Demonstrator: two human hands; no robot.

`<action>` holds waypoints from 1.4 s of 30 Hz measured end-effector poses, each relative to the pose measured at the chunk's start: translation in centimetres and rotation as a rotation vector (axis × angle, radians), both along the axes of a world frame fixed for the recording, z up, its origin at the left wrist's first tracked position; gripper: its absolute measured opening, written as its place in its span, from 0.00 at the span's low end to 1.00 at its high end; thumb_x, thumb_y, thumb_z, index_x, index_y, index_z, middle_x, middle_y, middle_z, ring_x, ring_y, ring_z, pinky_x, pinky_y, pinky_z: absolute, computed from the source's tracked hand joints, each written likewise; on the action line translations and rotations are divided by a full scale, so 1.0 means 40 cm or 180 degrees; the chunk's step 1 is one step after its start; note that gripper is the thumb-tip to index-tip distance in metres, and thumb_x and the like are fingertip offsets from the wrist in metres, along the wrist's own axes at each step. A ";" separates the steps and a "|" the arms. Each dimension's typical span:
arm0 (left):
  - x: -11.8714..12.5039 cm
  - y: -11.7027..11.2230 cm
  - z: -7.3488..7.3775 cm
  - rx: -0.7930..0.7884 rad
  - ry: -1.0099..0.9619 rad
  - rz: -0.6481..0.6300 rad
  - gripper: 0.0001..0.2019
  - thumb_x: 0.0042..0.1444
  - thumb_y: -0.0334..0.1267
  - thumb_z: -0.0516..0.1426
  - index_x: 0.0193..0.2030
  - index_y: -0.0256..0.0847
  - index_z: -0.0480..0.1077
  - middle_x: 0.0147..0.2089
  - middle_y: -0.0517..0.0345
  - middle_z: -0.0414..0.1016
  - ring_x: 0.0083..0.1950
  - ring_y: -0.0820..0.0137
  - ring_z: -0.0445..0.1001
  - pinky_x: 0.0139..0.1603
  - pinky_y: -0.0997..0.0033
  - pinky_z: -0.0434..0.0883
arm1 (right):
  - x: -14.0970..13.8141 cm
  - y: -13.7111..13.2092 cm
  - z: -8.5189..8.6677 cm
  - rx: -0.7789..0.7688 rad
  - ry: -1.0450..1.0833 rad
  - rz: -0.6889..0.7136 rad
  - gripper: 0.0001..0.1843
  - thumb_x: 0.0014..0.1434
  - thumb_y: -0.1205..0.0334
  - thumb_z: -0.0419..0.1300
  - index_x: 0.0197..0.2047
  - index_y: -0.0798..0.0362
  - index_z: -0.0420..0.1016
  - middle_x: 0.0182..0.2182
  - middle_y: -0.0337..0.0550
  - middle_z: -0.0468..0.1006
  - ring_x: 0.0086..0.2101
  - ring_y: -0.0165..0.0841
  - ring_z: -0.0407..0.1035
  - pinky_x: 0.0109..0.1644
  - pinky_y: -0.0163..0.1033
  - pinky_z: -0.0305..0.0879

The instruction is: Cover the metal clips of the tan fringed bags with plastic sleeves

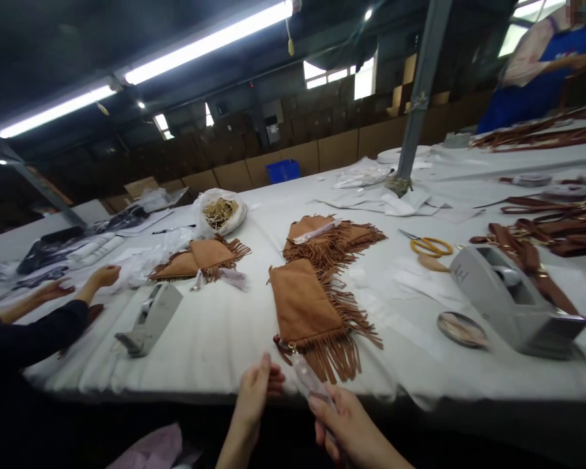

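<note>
A brown fringed pouch (305,303) lies flat at the table's front, its fringe spread to the right and downward. A small metal ring at its lower left corner joins it to a strip wrapped in clear plastic (306,376). My right hand (344,420) is closed round the lower end of this wrapped strip. Just left of the strip, my left hand (258,391) has its fingers stretched out and holds nothing I can see. Behind the pouch lie more brown fringed pouches (305,228), with a plastic-wrapped strip on top.
A grey tape dispenser (512,303), a round dish (462,329) and yellow-handled scissors (430,246) are to the right, near brown straps (522,244). Left are another dispenser (151,319), pouches (212,254), a bag of metal parts (219,212) and a co-worker's hands (105,276).
</note>
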State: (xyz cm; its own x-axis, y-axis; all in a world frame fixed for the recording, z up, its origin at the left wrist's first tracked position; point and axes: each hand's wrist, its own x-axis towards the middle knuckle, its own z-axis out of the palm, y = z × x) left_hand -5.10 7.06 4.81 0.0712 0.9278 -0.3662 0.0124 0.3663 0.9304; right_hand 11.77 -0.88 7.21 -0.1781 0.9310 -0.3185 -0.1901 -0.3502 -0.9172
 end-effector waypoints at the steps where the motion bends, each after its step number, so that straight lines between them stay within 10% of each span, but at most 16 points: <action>1: 0.014 -0.038 -0.004 -0.0334 -0.0362 -0.0367 0.29 0.49 0.64 0.53 0.33 0.35 0.72 0.28 0.51 0.75 0.27 0.69 0.71 0.31 0.70 0.67 | -0.021 0.001 -0.004 0.0068 -0.0076 -0.0001 0.19 0.54 0.45 0.55 0.36 0.55 0.65 0.15 0.32 0.68 0.11 0.21 0.54 0.15 0.28 0.44; 9: 0.013 -0.104 -0.024 -0.0229 -0.1031 -0.0109 0.23 0.43 0.55 0.64 0.26 0.33 0.71 0.20 0.60 0.70 0.20 0.78 0.65 0.22 0.79 0.59 | -0.082 -0.004 -0.068 0.0788 -0.1217 0.0400 0.18 0.55 0.51 0.54 0.21 0.56 0.66 0.17 0.36 0.67 0.20 0.27 0.62 0.23 0.31 0.54; 20: -0.072 -0.094 -0.030 -0.0307 0.0040 -0.0944 0.22 0.44 0.58 0.61 0.27 0.38 0.67 0.16 0.64 0.68 0.13 0.78 0.62 0.15 0.79 0.53 | -0.069 0.236 -0.070 0.0349 -0.1499 -0.0334 0.16 0.50 0.58 0.61 0.15 0.57 0.70 0.11 0.38 0.67 0.15 0.25 0.59 0.20 0.31 0.49; 32: 0.008 -0.096 -0.081 -0.0457 -0.0759 -0.0159 0.22 0.43 0.53 0.64 0.31 0.32 0.73 0.25 0.52 0.77 0.21 0.77 0.70 0.22 0.78 0.61 | -0.038 0.231 -0.087 0.0043 -0.1105 -0.0093 0.12 0.51 0.67 0.57 0.18 0.58 0.73 0.09 0.33 0.62 0.11 0.21 0.49 0.16 0.30 0.45; 42: 0.035 -0.062 -0.060 -0.0388 -0.1013 0.0017 0.22 0.41 0.52 0.66 0.34 0.35 0.71 0.25 0.53 0.77 0.23 0.73 0.72 0.24 0.76 0.63 | -0.031 0.219 -0.084 0.0675 -0.1209 -0.0066 0.10 0.51 0.66 0.56 0.21 0.59 0.75 0.16 0.36 0.71 0.21 0.25 0.61 0.24 0.29 0.52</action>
State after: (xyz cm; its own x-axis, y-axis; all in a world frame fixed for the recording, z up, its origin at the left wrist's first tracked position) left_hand -3.68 4.58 2.42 0.1950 0.8792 -0.4347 -0.2738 0.4744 0.8366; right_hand 10.52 7.89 3.86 -0.0657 0.9851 -0.1591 0.1696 -0.1461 -0.9746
